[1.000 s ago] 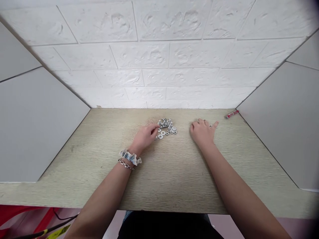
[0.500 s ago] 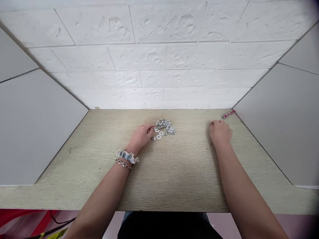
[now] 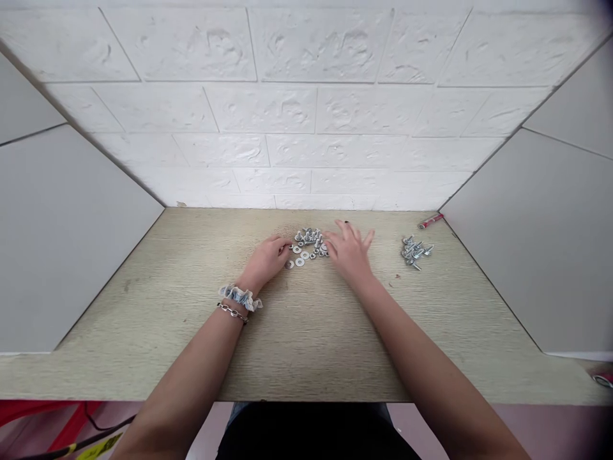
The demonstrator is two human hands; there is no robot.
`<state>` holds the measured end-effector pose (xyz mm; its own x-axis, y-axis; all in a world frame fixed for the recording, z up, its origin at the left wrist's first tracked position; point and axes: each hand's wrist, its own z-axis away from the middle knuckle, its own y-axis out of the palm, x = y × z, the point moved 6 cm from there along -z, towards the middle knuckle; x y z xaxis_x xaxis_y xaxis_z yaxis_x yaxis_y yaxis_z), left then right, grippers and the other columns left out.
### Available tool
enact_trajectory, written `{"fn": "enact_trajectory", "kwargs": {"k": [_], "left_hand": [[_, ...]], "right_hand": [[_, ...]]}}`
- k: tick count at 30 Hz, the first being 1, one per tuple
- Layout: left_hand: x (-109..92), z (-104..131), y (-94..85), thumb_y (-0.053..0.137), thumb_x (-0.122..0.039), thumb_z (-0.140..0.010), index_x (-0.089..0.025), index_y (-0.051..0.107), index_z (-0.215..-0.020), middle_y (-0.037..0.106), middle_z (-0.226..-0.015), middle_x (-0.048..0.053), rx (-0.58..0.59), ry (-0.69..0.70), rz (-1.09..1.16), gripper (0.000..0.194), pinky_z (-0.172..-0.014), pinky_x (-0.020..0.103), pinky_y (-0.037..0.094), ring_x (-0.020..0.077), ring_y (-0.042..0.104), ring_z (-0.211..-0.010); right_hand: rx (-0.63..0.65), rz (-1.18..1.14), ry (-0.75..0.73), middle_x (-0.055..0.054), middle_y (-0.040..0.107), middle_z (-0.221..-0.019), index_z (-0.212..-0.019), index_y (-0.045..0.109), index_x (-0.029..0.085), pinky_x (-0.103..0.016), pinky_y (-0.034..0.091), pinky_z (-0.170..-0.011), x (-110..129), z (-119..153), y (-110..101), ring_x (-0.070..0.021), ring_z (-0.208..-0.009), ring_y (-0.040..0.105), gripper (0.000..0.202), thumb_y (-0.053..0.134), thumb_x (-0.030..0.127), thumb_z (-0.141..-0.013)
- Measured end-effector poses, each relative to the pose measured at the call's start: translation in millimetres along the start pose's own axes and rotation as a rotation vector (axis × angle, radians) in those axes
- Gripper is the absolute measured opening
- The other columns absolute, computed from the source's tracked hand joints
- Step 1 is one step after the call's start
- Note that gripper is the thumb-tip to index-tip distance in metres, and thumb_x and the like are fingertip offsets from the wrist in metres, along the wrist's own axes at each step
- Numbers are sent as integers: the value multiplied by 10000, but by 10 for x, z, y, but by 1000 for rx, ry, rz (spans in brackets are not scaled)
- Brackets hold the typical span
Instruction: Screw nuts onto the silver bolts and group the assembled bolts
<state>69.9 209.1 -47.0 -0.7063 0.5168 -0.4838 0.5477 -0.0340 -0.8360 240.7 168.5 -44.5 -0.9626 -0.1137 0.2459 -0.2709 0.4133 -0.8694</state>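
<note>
A pile of silvery bolts point(image 3: 308, 236), flat washers point(image 3: 299, 262) and hex nuts point(image 3: 313, 255) lies mid-table near the wall. My left hand point(image 3: 267, 260) rests at the pile's left side, its fingers closed, with a small metal piece at the fingertips, too small to name. My right hand point(image 3: 352, 252) reaches over the pile's right edge, fingers spread; its fingertips hide a few nuts and a washer. To the right lies a separate heap of pointed screws point(image 3: 414, 252).
A red and silver tube-like item point(image 3: 431, 221) lies in the back right corner. Grey panels point(image 3: 86, 243) stand at both sides, and a white brick-pattern wall point(image 3: 287, 108) rises behind the wooden table point(image 3: 306, 345). Another red item point(image 3: 602, 379) shows at the right edge.
My right hand has moved left from the right side to the pile and its fingers have spread. The screw heap it covered now shows. My left hand stays almost in place.
</note>
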Motion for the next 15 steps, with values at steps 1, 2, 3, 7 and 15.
{"fn": "enact_trajectory", "kwargs": {"k": [1,2,3,7,15], "left_hand": [[-9,1,-2,377,-197,-808,-176,631,-967,594,-917,41,-3,2,4,300,-798,265,417,157,538,-860],[-18,2,-3,372,-195,-812,-174,630,-968,594,-919,42,-4,3,8,303,-800,265,417,156,538,-861],[-29,2,-3,365,-193,-816,-174,628,-972,595,-927,41,-4,5,12,306,-806,265,415,156,538,-870],[-81,-2,9,348,-193,-831,-171,617,-988,596,-967,42,11,27,24,313,-835,269,406,160,531,-920],[-207,25,20,496,-371,-799,-205,486,-1206,575,-1062,35,-1,94,132,439,-805,248,426,131,546,-856]], "right_hand": [[-2,-11,-11,-65,383,-1307,-1042,595,270,-647,-25,-946,50,-1,27,-269,-1203,297,269,384,311,-880],[1,-19,-17,-66,388,-1302,-1021,605,268,-650,-27,-943,80,-4,54,-270,-1201,300,254,401,309,-875],[3,-25,-17,-67,394,-1297,-1001,614,266,-652,-25,-942,92,-9,77,-271,-1198,303,242,414,309,-870],[-3,-66,-11,-55,436,-1261,-927,634,258,-639,-14,-954,73,-37,125,-262,-1184,325,211,445,321,-857],[-105,-198,-90,-28,498,-1200,-896,637,262,-522,24,-1021,260,18,-20,-210,-1137,395,220,433,339,-863]]}}
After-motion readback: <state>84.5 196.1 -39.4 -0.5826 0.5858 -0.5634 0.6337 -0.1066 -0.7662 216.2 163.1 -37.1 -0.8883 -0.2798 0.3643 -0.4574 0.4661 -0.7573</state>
